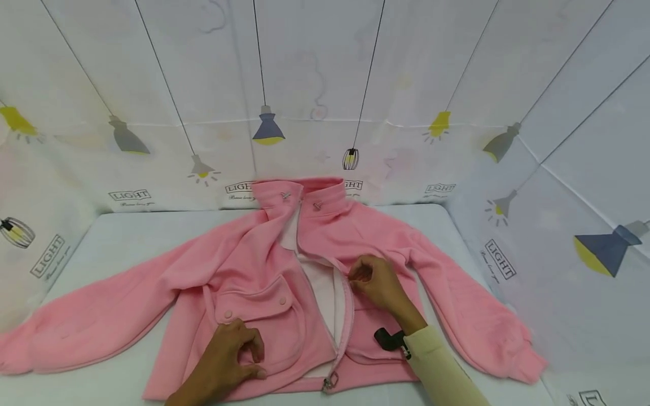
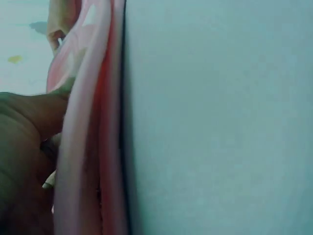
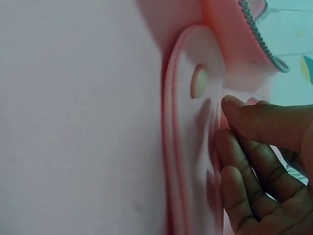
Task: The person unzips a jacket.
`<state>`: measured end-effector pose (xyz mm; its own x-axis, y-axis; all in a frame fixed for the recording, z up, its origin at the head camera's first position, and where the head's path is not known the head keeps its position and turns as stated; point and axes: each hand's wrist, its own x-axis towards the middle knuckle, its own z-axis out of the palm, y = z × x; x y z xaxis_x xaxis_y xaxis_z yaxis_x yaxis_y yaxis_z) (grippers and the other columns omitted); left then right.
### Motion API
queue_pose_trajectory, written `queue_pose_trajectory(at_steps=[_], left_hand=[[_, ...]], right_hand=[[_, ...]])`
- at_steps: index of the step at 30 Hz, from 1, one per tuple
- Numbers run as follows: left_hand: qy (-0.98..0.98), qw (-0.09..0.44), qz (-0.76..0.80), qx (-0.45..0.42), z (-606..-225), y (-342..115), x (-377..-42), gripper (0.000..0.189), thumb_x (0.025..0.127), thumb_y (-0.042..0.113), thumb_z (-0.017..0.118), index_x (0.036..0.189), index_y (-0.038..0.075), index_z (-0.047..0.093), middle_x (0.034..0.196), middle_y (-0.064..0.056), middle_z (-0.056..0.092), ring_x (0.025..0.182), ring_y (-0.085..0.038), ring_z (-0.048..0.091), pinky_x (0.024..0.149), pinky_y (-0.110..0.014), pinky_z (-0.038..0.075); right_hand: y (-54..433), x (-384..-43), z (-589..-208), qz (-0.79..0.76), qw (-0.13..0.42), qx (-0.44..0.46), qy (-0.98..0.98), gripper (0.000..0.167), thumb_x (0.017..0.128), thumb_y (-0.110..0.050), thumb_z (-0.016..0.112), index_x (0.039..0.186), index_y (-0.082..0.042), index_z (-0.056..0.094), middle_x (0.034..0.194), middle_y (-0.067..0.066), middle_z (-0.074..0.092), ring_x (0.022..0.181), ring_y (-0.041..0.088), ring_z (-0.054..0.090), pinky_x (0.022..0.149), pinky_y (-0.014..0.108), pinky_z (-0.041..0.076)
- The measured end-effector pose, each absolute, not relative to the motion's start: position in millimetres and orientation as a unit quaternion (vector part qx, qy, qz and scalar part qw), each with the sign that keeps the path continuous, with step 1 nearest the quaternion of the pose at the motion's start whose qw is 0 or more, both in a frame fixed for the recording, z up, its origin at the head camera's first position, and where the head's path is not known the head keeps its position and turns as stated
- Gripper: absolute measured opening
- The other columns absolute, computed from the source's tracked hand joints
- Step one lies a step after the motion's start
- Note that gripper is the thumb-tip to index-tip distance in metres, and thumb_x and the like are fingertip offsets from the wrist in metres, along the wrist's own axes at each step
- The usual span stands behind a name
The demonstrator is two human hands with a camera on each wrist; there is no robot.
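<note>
A pink jacket [image 1: 264, 259] lies front up, with its collar at the far side and both sleeves spread out. Its front zipper is parted over the chest and belly, showing the pale lining [image 1: 325, 287]; a metal zipper pull [image 1: 330, 382] sits at the hem. My right hand [image 1: 378, 285] pinches the front edge beside the zipper; in the right wrist view, a pocket flap with a snap button [image 3: 199, 81] partly hides the fingertips. Over the other pocket [image 1: 274, 338] is my left hand [image 1: 231, 355], fingers loosely bent, thumb apart from them.
A white tabletop [image 1: 132, 231] lies under the jacket. Behind and beside it hangs a pale backdrop [image 1: 315, 67] printed with lamps. A small black device [image 1: 390, 339] is strapped at the right wrist, by the cream sleeve [image 1: 439, 361].
</note>
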<state>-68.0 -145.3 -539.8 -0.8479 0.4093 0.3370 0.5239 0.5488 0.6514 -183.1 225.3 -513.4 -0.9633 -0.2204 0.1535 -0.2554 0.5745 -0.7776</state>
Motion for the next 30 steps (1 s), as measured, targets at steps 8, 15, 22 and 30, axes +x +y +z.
queue_pose_trajectory(at_steps=[8,15,22,30], left_hand=[[-0.895,-0.064,-0.365,-0.248,-517.1,-168.3,-76.6,0.046,0.061,0.046,0.095,0.073,0.032,0.053,0.068,0.015,0.048,0.065,0.002,0.044,0.083,-0.022,0.048],[-0.894,-0.132,-0.362,-0.227,-503.0,-205.5,-82.7,0.048,0.062,0.041,0.097,0.077,0.025,0.055,0.067,0.013,0.052,0.062,0.002,0.049,0.058,-0.022,0.043],[-0.890,-0.105,-0.373,-0.240,-507.7,-201.7,-82.5,0.050,0.061,0.042,0.098,0.082,0.027,0.055,0.074,0.011,0.055,0.067,0.000,0.052,0.064,-0.022,0.046],[-0.885,-0.046,-0.373,-0.273,-506.6,-188.8,-85.5,0.051,0.056,0.052,0.096,0.083,0.033,0.057,0.079,0.012,0.055,0.072,-0.002,0.049,0.068,-0.019,0.043]], right_hand=[[227.0,-181.8,-514.3,0.467,0.010,0.139,-0.873,0.018,0.081,0.010,0.082,0.089,-0.004,0.074,0.087,0.013,0.075,0.081,0.020,0.074,0.074,0.029,0.060],[227.2,-181.6,-512.2,0.469,-0.013,0.121,-0.875,0.018,0.082,0.007,0.083,0.090,-0.005,0.074,0.088,0.011,0.076,0.083,0.019,0.074,0.075,0.028,0.059],[225.0,-174.9,-511.0,0.474,0.005,0.140,-0.869,0.016,0.084,0.006,0.083,0.091,-0.004,0.073,0.090,0.011,0.075,0.085,0.019,0.075,0.077,0.028,0.061],[191.9,-165.9,-499.8,0.543,-0.056,0.163,-0.822,0.012,0.091,0.000,0.078,0.101,-0.006,0.075,0.100,0.010,0.077,0.095,0.022,0.077,0.083,0.030,0.062]])
